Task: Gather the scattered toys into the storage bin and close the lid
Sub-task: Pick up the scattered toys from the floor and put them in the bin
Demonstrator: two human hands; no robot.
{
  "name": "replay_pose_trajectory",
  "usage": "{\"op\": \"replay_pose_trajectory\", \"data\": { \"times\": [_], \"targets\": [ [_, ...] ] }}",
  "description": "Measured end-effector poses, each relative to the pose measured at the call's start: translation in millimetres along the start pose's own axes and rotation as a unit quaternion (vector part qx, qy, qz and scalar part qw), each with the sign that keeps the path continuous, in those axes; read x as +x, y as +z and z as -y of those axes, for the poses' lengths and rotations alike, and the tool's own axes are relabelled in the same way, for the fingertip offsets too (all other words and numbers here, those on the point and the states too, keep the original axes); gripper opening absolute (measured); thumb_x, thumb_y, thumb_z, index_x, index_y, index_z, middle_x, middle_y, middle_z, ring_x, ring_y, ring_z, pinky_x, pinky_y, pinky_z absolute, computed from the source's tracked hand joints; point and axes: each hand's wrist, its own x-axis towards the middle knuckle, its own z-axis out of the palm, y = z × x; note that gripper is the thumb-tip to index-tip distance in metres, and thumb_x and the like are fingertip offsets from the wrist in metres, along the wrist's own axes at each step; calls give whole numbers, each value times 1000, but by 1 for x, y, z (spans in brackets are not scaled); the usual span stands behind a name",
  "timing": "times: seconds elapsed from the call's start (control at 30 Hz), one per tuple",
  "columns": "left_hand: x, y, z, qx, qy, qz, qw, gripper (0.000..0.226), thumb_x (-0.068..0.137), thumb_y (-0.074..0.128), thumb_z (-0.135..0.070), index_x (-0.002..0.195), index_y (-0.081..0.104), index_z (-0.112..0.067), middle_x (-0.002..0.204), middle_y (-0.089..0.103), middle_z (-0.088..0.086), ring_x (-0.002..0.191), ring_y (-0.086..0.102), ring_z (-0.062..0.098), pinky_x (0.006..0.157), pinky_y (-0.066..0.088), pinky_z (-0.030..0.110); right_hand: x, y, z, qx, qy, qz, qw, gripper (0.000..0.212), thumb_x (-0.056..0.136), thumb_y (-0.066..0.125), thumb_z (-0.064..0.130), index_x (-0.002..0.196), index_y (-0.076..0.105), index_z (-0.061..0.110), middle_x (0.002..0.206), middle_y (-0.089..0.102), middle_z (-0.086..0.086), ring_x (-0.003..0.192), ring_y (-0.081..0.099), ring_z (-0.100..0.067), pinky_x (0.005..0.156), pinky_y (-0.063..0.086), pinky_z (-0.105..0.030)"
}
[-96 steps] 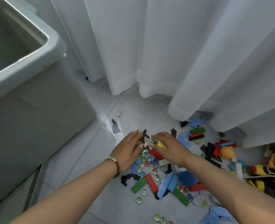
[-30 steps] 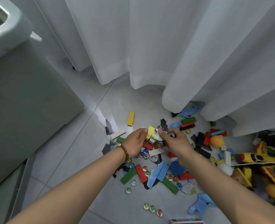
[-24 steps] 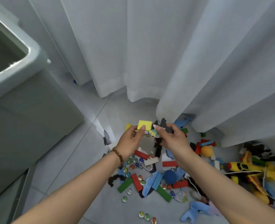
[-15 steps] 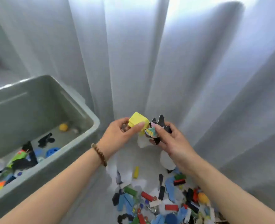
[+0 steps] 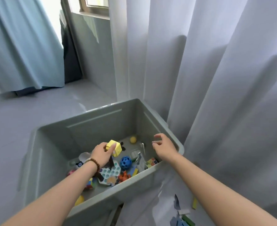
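The grey storage bin (image 5: 92, 118) stands open on the floor in front of me, with several toys on its bottom: a blue holed ball (image 5: 125, 163), a small yellow ball (image 5: 133, 139), a pale blue pop tray (image 5: 112, 172). My left hand (image 5: 102, 154) is over the bin and grips yellow blocks (image 5: 114, 147). My right hand (image 5: 163, 146) hovers over the bin's right side with relaxed, spread fingers and holds nothing. A few flat pieces (image 5: 140, 158) are in the air or resting just below it.
White curtains (image 5: 216, 79) hang close behind and right of the bin. A few scattered blocks and blue pieces (image 5: 181, 219) lie on the floor at the lower right. Grey floor (image 5: 37, 111) stretches to the left, with a blue curtain (image 5: 23, 46) beyond.
Both hands rose from the toy pile and swung left over the bin. My right hand has let go of the dark and coloured flat pieces; my left still holds the yellow blocks.
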Motion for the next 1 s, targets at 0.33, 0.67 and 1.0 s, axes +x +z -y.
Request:
{"op": "replay_pose_trajectory", "data": {
  "times": [0.33, 0.67, 1.0],
  "targets": [
    [-24, 22, -68, 91, 204, 5, 975, 45, 94, 46, -40, 132, 48, -16, 135, 50, 1, 128, 43, 17, 109, 33, 30, -40, -67, -37, -219, -188, 1, 958, 39, 91, 56, 24, 129, 48, 30, 145, 38, 11, 132, 40, -13, 105, 29, -21],
    [-115, 176, -142, 191, 461, 108, 860, 44, 94, 45, -39, 133, 46, -18, 138, 46, -1, 135, 32, 17, 114, 19, 27, -105, -146, -185, -252, -26, -31, 967, 58, 84, 67, 33, 136, 43, 25, 149, 32, 4, 138, 30, -13, 106, 22, -19],
    [-125, 312, -13, 278, 239, 366, 855, 40, 92, 53, -37, 130, 48, -27, 132, 47, -3, 117, 50, 16, 92, 43, 26, -136, -82, -342, -96, 102, 69, 988, 34, 80, 73, 25, 111, 62, 21, 112, 62, 3, 99, 58, -9, 89, 50, -28]
  ]
}}
